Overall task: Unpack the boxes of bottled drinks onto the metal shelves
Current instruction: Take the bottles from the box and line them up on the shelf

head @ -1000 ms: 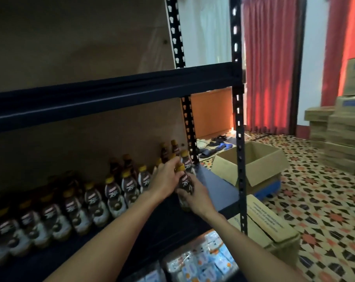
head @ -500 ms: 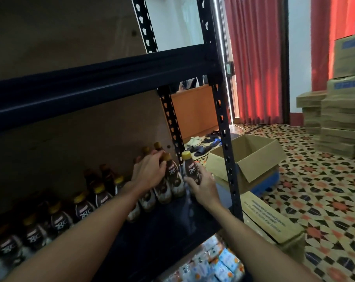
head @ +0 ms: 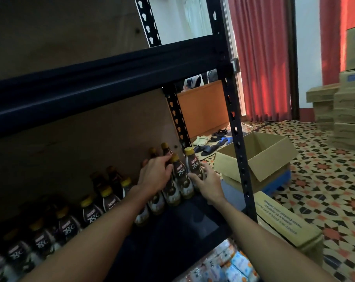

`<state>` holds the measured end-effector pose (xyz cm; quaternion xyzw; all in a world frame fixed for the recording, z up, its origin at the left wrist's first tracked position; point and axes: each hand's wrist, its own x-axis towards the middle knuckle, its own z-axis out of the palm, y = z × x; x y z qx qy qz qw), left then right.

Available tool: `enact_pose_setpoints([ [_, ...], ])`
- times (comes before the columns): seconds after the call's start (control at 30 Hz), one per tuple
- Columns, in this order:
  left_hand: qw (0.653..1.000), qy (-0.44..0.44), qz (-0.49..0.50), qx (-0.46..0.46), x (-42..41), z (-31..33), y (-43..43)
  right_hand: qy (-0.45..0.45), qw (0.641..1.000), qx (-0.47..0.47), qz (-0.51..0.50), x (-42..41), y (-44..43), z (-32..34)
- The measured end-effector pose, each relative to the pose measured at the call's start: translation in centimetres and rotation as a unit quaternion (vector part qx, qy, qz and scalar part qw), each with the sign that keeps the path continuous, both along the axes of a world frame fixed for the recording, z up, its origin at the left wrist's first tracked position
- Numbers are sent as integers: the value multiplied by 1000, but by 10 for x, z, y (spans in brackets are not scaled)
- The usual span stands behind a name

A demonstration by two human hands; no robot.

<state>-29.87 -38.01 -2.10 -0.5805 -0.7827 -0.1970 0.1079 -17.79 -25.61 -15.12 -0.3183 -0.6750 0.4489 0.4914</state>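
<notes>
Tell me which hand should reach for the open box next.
Right, probably. The right hand holds the end bottle nearest the open box on the floor; the left hand grips a bottle further in.

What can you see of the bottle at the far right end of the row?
The bottle is small and dark brown, plastic by its look, with a yellow cap and a label reading 78°C above a pale picture. It stands upright on the dark metal shelf, close beside a second bottle. The right hand grips its lower body.
</notes>
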Motion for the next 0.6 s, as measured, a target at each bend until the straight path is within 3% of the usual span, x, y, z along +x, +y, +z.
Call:
enact_pose_setpoints([
  [0.23, 1000, 9, -12, -16, -1, 3, 1, 6, 1000, 0, 2, 3, -7, 2],
  [0.33, 998, 58, -15, -32, -1, 6, -6, -22, 997, 23, -72, 6, -17, 3],
  [0.5, 993, 113, 2, -34, 0, 8, -45, -35, 979, 192, -67, 4, -59, 22],
  [0.6, 991, 131, -5, -36, -1, 14, -74, -38, 970, 239, -28, -3, -85, 49],
])
